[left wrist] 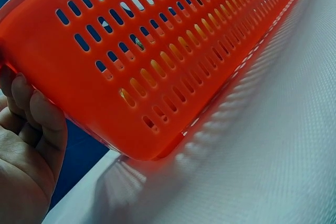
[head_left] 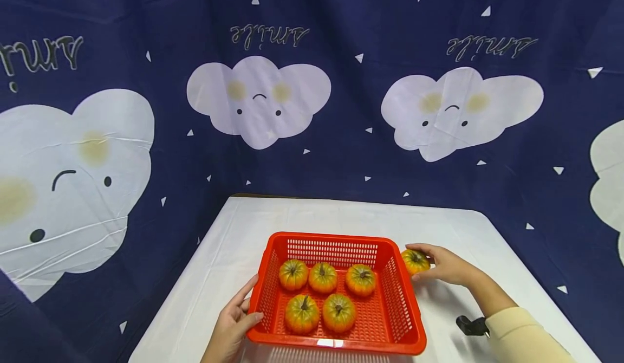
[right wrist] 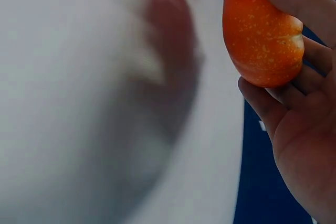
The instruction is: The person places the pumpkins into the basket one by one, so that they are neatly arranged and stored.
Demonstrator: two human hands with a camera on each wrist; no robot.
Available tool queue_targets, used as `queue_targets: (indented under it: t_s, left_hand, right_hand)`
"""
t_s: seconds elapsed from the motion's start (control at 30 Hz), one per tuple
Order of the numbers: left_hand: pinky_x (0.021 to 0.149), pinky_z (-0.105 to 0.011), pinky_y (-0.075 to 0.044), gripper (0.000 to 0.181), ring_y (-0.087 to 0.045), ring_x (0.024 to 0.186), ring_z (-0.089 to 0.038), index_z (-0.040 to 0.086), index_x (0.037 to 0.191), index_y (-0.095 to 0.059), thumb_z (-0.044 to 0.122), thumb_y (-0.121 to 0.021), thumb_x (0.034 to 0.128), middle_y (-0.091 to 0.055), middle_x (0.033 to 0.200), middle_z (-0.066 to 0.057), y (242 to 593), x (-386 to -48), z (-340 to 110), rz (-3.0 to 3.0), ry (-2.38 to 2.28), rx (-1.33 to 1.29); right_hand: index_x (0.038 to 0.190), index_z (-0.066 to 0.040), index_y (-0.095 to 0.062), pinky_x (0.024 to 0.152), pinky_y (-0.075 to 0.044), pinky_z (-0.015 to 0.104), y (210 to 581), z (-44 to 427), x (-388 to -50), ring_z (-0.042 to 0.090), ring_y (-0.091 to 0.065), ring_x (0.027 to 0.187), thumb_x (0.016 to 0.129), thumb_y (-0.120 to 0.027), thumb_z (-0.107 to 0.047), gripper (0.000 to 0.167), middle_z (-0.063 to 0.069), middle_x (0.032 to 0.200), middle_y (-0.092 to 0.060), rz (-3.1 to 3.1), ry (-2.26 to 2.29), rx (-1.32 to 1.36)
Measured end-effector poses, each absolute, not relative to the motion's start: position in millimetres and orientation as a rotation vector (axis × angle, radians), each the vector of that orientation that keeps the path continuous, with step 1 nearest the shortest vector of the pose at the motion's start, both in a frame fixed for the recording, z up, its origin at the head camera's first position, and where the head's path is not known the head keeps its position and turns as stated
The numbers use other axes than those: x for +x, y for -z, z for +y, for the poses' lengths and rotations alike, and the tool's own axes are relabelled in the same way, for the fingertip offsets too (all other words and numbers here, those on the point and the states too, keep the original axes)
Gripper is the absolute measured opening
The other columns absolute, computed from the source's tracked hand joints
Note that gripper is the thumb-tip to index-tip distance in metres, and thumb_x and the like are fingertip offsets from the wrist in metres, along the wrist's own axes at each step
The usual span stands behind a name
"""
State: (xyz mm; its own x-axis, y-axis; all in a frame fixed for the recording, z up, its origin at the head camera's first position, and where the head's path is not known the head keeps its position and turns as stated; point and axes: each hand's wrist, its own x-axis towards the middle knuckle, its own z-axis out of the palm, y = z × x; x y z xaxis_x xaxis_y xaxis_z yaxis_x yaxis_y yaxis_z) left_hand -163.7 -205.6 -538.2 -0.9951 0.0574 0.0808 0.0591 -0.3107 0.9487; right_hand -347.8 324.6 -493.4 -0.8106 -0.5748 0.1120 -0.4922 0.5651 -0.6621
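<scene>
A red plastic basket (head_left: 336,348) with slotted walls stands on the white table, and several small orange-green pumpkins (head_left: 339,313) sit inside it. My left hand (head_left: 233,322) grips the basket's left side, thumb over the rim and fingers against the outer wall. In the left wrist view those fingers (left wrist: 44,109) curl at the basket's edge. Just outside the right wall, my right hand (head_left: 446,265) holds another pumpkin (head_left: 414,263) between thumb and fingers. The right wrist view shows the smooth orange underside of this pumpkin (right wrist: 262,35), raised off the tabletop.
The white table (head_left: 205,276) extends around the basket. A black object (head_left: 472,326), its kind unclear, is beside the right sleeve (head_left: 524,333). Dark blue cloth (head_left: 351,179) with white clouds and triangles hangs behind and at the sides of the table.
</scene>
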Motion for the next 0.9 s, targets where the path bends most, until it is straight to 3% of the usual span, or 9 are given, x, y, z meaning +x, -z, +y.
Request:
queue_targets:
  t_s: [0.27, 0.47, 0.7, 0.8, 0.9]
  left_hand:
    - [0.09, -0.058, -0.057, 0.081, -0.062, 0.114, -0.055, -0.003, 0.166, -0.022, -0.013, -0.061, 0.0955, -0.056, 0.128, -0.043, 536, -164, -207, -1.814, 2.524, -0.217]
    - [0.091, -0.055, -0.058, 0.079, -0.062, 0.115, -0.052, -0.004, 0.165, -0.023, -0.014, -0.06, 0.0961, -0.056, 0.129, -0.042, 536, -165, -208, -1.784, 2.527, -0.256]
    - [0.089, -0.055, -0.059, 0.079, -0.065, 0.111, -0.051, -0.003, 0.165, -0.023, -0.013, -0.061, 0.0961, -0.056, 0.128, -0.043, 537, -165, -207, -1.799, 2.535, -0.229]
    - [0.088, -0.057, -0.058, 0.081, -0.063, 0.112, -0.055, -0.003, 0.166, -0.022, -0.013, -0.06, 0.0954, -0.056, 0.128, -0.043, 537, -164, -206, -1.811, 2.537, -0.228]
    - [0.088, -0.059, -0.057, 0.08, -0.061, 0.112, -0.058, -0.004, 0.165, -0.022, -0.014, -0.059, 0.0952, -0.055, 0.128, -0.044, 538, -164, -206, -1.809, 2.538, -0.228]
  right_hand:
    - [0.147, -0.002, -0.059, 0.105, -0.047, 0.021, 455, 328, -362, 0.021, -0.059, 0.122, 0.085, -0.092, -0.029, 0.075, 0.006, 0.135, -0.066, 2.754, 1.032, -0.961]
    - [0.148, 0.0, -0.058, 0.107, -0.046, 0.024, 427, 316, -369, 0.027, -0.059, 0.124, 0.084, -0.093, -0.026, 0.077, 0.01, 0.137, -0.065, 2.74, 1.062, -1.006]
    - [0.149, 0.0, -0.056, 0.106, -0.044, 0.017, 412, 298, -368, 0.025, -0.06, 0.124, 0.086, -0.091, -0.021, 0.076, 0.01, 0.137, -0.064, 2.669, 1.117, -1.098]
    - [0.149, 0.0, -0.055, 0.108, -0.046, 0.021, 408, 289, -364, 0.025, -0.06, 0.124, 0.087, -0.09, -0.018, 0.074, 0.011, 0.138, -0.064, 2.616, 1.144, -1.14]
    - [0.15, -0.001, -0.055, 0.112, -0.048, 0.036, 404, 279, -359, 0.024, -0.061, 0.125, 0.088, -0.089, -0.018, 0.073, 0.012, 0.14, -0.063, 2.577, 1.121, -1.184]
